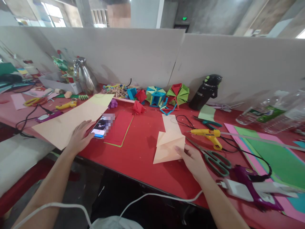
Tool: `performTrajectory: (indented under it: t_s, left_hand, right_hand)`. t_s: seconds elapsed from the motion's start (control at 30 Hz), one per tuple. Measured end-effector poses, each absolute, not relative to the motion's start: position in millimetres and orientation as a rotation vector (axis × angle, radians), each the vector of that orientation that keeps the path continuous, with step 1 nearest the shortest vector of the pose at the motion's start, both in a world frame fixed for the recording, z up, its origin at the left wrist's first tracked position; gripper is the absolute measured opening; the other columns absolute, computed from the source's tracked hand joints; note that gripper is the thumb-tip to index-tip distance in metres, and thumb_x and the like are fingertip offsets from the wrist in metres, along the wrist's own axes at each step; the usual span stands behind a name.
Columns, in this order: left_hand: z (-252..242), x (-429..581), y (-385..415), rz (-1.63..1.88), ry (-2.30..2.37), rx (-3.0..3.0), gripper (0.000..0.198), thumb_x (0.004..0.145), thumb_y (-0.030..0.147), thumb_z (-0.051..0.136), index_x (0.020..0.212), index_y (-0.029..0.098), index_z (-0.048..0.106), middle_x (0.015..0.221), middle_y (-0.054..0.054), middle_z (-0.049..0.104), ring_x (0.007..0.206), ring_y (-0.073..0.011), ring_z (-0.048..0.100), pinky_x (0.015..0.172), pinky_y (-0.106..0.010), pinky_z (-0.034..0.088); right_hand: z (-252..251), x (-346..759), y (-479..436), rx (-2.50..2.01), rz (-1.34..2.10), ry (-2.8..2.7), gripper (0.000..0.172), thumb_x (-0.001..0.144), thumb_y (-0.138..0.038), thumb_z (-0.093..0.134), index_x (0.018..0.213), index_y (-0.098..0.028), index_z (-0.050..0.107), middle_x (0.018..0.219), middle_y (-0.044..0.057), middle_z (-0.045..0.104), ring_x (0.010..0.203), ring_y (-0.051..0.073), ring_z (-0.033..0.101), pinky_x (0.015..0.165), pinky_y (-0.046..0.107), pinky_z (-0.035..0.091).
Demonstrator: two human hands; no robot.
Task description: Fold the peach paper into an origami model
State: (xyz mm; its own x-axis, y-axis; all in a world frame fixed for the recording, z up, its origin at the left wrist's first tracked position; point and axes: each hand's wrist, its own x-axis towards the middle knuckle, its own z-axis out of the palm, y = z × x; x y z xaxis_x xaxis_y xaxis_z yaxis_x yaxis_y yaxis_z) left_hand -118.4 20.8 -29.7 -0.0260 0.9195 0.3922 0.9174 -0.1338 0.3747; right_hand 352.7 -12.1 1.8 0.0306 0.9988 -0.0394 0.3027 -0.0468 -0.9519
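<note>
Two bare hands are down on the red table.

Far left: a metal jug against the partition, with craft clutter around it.

Left: a large peach sheet lies flat and unfolded. The left hand rests on its right edge, palm down and fingers loosely spread. It grasps nothing; the fingertips touch the near end of a phone with a lit screen. Just right of the phone lies a red sheet, flat.

Centre: the folded peach paper lies near the table's near edge. It shows a few diagonal creases and overlapping flaps. The right hand has its fingers extended flat on the near right corner, pressing rather than pinching, nothing enclosed.

Centre far: finished folded models in red, blue and green by the partition, a black bottle to their right.

Right: a yellow glue gun and scissors just beside the right hand, neither touched.

Judgement: early stage. The piece is partly creased and has no shape like the far models yet. No glue or cutting is evident on it.
</note>
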Motion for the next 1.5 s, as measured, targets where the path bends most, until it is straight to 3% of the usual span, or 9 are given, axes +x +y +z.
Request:
performTrajectory:
  t_s: [0.3, 0.5, 0.73, 0.87, 1.0, 1.07, 1.17, 1.37, 1.5]
  left_hand:
    - [-19.1, -90.4, 8.0, 1.085, 2.044, 2.418, 0.041, 0.086, 0.029, 0.048, 0.125, 0.020, 0.055, 0.136, -0.011, 0.055, 0.134, -0.0295, 0.042, 0.113, -0.052, 0.029]
    - [9.5, 8.8, 7.6, 1.070, 1.264, 2.431, 0.038, 0.090, 0.022, 0.047, 0.127, 0.022, 0.054, 0.134, -0.009, 0.055, 0.126, -0.0212, 0.050, 0.107, -0.039, 0.040]
    - [44.3, 127.1, 66.4, 0.911, 0.812, 1.944, 0.040, 0.088, 0.036, 0.055, 0.123, 0.018, 0.056, 0.127, -0.011, 0.061, 0.105, -0.0193, 0.063, 0.090, -0.032, 0.050]
    - [48.1, 147.1, 98.3, 0.769, 0.834, 1.857, 0.037, 0.079, 0.044, 0.065, 0.100, 0.014, 0.065, 0.105, -0.009, 0.067, 0.096, -0.0207, 0.062, 0.079, -0.028, 0.047]
    - [39.5, 139.6, 107.5, 0.895, 0.763, 1.658, 0.039, 0.069, 0.048, 0.073, 0.080, 0.013, 0.061, 0.071, 0.001, 0.057, 0.063, -0.0105, 0.052, 0.055, -0.022, 0.037]
    - [33.5, 133.3, 108.1, 0.926, 0.738, 1.611, 0.039, 0.068, 0.048, 0.074, 0.074, 0.014, 0.057, 0.064, 0.004, 0.050, 0.055, -0.0076, 0.045, 0.050, -0.021, 0.032]
    - [26.6, 129.1, 109.8, 0.854, 0.715, 1.617, 0.038, 0.066, 0.047, 0.076, 0.073, 0.014, 0.057, 0.063, 0.005, 0.049, 0.055, -0.0073, 0.044, 0.050, -0.020, 0.031]
    - [21.3, 133.7, 119.0, 0.824, 0.736, 1.603, 0.037, 0.062, 0.041, 0.080, 0.080, 0.014, 0.063, 0.068, 0.002, 0.057, 0.058, -0.0089, 0.051, 0.052, -0.020, 0.035]
    - [21.5, 137.1, 116.8, 0.877, 0.729, 1.432, 0.041, 0.059, 0.034, 0.083, 0.088, 0.013, 0.065, 0.079, -0.003, 0.066, 0.067, -0.0121, 0.060, 0.060, -0.022, 0.045]
  right_hand:
    - [4.2, 352.8, -14.3, -1.473, 1.050, -1.392, 0.035, 0.075, -0.050, 0.069, 0.082, -0.016, 0.068, 0.074, 0.003, 0.065, 0.069, 0.019, 0.056, 0.059, 0.027, 0.047]
    - [3.6, 354.5, -15.3, -1.432, 1.068, -1.377, 0.035, 0.078, -0.051, 0.068, 0.078, -0.016, 0.065, 0.070, 0.001, 0.060, 0.066, 0.016, 0.052, 0.057, 0.025, 0.045]
    - [14.1, 351.5, -10.6, -1.421, 1.152, -1.310, 0.036, 0.076, -0.052, 0.069, 0.085, -0.017, 0.067, 0.079, 0.004, 0.065, 0.073, 0.020, 0.057, 0.059, 0.027, 0.048]
    - [27.9, 342.5, 6.2, -1.384, 1.148, -1.324, 0.035, 0.073, -0.049, 0.073, 0.082, -0.016, 0.068, 0.076, 0.004, 0.065, 0.071, 0.019, 0.057, 0.059, 0.028, 0.049]
    - [33.6, 333.0, 26.2, -1.269, 1.229, -1.355, 0.033, 0.073, -0.044, 0.075, 0.092, -0.017, 0.070, 0.086, 0.005, 0.069, 0.081, 0.020, 0.062, 0.073, 0.030, 0.051]
    - [34.4, 329.8, 32.4, -1.200, 1.270, -1.339, 0.034, 0.076, -0.043, 0.074, 0.100, -0.019, 0.069, 0.097, 0.005, 0.070, 0.089, 0.020, 0.063, 0.081, 0.031, 0.051]
    - [36.5, 328.7, 37.0, -1.158, 1.335, -1.306, 0.039, 0.076, -0.043, 0.074, 0.107, -0.022, 0.066, 0.104, 0.005, 0.070, 0.091, 0.020, 0.063, 0.080, 0.031, 0.051]
    - [39.7, 331.2, 51.8, -1.283, 1.240, -1.339, 0.035, 0.067, -0.047, 0.079, 0.081, -0.017, 0.067, 0.070, -0.001, 0.064, 0.064, 0.014, 0.057, 0.059, 0.025, 0.045]
    - [33.1, 332.5, 62.0, -1.256, 1.143, -1.307, 0.035, 0.066, -0.048, 0.079, 0.069, -0.018, 0.062, 0.062, -0.002, 0.059, 0.058, 0.013, 0.053, 0.056, 0.025, 0.043]
